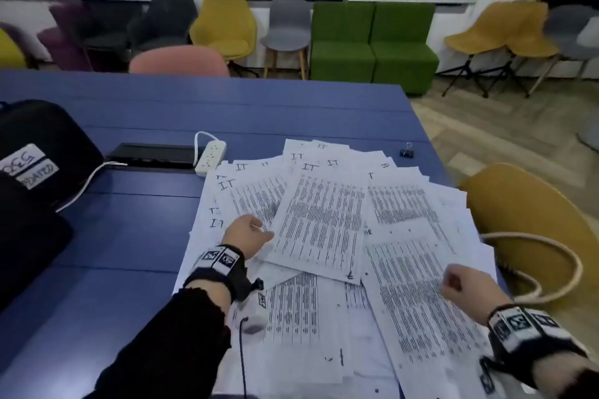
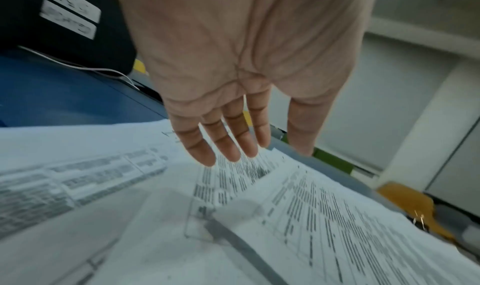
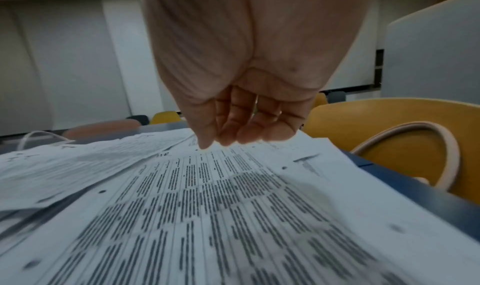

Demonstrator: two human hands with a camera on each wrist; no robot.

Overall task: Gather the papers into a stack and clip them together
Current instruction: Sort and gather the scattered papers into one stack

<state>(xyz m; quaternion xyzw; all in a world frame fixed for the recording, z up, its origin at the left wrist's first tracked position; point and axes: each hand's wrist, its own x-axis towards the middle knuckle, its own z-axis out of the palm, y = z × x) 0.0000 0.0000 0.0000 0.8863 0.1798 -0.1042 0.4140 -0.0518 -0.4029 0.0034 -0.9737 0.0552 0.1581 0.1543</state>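
Several printed papers (image 1: 321, 220) lie fanned and overlapping across the right half of the blue table (image 1: 129, 236); some bear a handwritten "IT" at the top. My left hand (image 1: 248, 233) hovers over the left side of the papers (image 2: 259, 217), fingers (image 2: 233, 143) straight and spread, holding nothing. My right hand (image 1: 460, 285) hangs over the near right sheets (image 3: 207, 207), its fingers (image 3: 249, 125) loosely curled with nothing in them. A small black binder clip (image 1: 407, 151) sits on the table beyond the papers, at the far right.
A white power strip (image 1: 210, 157) and a black box (image 1: 152, 155) lie left of the pile. A black bag (image 1: 45, 152) with white labels fills the left edge. A yellow chair (image 1: 531, 223) carrying a beige looped strap (image 1: 564, 266) stands at the table's right edge.
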